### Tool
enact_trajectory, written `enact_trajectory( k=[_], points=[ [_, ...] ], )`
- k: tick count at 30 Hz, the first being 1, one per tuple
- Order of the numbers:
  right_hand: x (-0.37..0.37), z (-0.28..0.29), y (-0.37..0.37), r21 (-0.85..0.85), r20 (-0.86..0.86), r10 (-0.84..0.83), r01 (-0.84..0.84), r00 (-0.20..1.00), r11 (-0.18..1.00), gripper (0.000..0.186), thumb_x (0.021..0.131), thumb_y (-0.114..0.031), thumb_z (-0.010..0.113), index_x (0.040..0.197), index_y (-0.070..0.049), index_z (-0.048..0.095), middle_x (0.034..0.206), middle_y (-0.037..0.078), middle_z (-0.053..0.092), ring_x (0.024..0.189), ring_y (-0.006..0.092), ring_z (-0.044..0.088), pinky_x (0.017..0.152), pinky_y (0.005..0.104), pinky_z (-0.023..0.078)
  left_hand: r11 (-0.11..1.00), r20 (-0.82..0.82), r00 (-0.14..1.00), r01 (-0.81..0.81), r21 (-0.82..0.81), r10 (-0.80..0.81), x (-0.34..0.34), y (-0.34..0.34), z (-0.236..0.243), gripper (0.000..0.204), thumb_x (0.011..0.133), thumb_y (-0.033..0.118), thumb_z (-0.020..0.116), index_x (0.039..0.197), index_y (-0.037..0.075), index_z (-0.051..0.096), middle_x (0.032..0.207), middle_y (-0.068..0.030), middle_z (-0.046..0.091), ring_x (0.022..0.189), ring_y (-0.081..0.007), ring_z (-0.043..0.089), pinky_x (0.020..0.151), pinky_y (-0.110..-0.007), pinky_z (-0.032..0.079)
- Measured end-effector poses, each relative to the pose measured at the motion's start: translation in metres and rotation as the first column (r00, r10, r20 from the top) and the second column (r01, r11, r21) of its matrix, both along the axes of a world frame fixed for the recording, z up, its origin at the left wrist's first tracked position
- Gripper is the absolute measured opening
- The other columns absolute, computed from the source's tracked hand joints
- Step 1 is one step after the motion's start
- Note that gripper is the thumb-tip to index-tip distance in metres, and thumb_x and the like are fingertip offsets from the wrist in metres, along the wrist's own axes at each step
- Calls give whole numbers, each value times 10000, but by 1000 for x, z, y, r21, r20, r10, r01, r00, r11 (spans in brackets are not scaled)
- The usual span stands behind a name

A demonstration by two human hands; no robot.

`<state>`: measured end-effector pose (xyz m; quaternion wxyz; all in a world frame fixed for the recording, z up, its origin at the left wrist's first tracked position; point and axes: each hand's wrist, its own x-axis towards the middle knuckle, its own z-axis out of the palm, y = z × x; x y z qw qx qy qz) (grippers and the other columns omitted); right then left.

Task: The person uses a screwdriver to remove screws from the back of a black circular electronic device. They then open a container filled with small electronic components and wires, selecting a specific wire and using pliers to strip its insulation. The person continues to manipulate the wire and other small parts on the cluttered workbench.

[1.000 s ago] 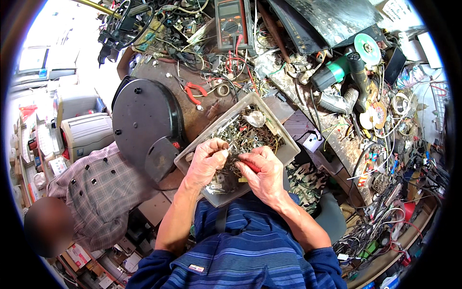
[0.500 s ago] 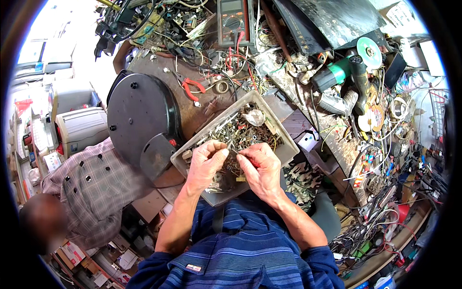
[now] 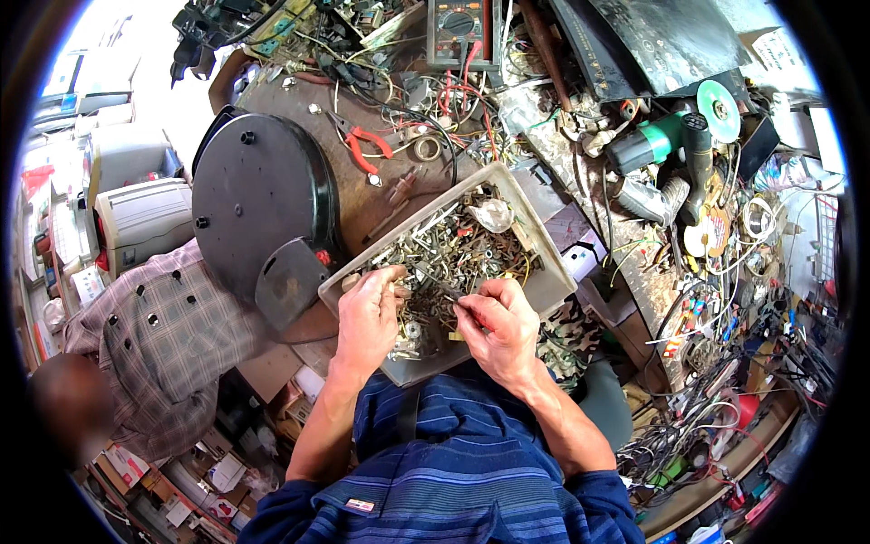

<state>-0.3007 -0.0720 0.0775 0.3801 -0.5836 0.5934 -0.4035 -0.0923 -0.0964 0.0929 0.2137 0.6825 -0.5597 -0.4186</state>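
Observation:
A whitish plastic tray (image 3: 547, 283) in front of me is full of loose screws and small metal parts (image 3: 453, 240). My left hand (image 3: 370, 317) is over its left side, the fingers curled together; whatever they may hold is hidden. Over the near right part of the tray, my right hand (image 3: 500, 331) pinches a small dark metal piece (image 3: 452, 296) between thumb and fingertips; its exact kind is too small to make out. A crumpled bit of clear plastic (image 3: 491, 216) lies on the screws at the far end.
Left of the tray stands a round black appliance housing (image 3: 258, 204). Red-handled pliers (image 3: 366, 150) and a tape roll (image 3: 426, 149) lie beyond. A multimeter (image 3: 460, 27) is at the back, a green angle grinder (image 3: 657, 140) at right. A person in a plaid jacket (image 3: 172, 335) is at left.
My hands have drawn apart; earlier their fingertips nearly met over the tray. The left moved leftward and the right slightly right. The view has shifted a little.

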Motion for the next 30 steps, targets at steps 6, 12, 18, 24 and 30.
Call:
enact_trajectory(
  k=[6,12,18,24,30],
  points=[
    [-1,-4,0,-16,-30,45,-46,999,999,221,805,-9,885,999,-30,782,977,104,647,680,210,683,569,330,551,982,128,991,56,-181,-33,-11,3,21,353,948,-27,731,1298,13,706,1245,-166,689,820,-184,725,713,-313,588],
    [-3,-3,1,-70,-38,117,-119,992,990,249,786,33,884,1005,-34,788,996,108,650,729,199,685,608,307,552,994,-253,966,-32,106,58,-25,19,13,211,963,39,800,1153,-33,743,912,-52,743,725,-83,665,657,-258,554],
    [-4,-9,2,-106,-60,140,-146,988,984,256,780,-3,891,1013,-42,791,1007,107,649,696,204,687,583,322,561,989,-330,944,32,141,16,-25,12,10,109,981,27,773,1075,-17,741,924,-40,736,751,-78,672,672,-257,551],
    [-17,7,0,-8,19,104,-104,994,995,263,784,16,899,1021,-23,791,1023,115,660,789,217,695,658,315,567,925,-579,729,-216,312,365,-17,14,8,54,1052,17,626,1093,16,662,1037,-107,758,843,-162,745,722,-313,620],
    [-55,24,-5,148,198,-55,25,979,989,253,796,14,881,1030,3,787,1025,112,696,882,202,693,767,311,562,713,-749,-85,-254,654,657,-5,6,-2,155,1094,95,611,1203,53,712,1098,-163,772,912,-255,781,794,-393,668]
  ],
)
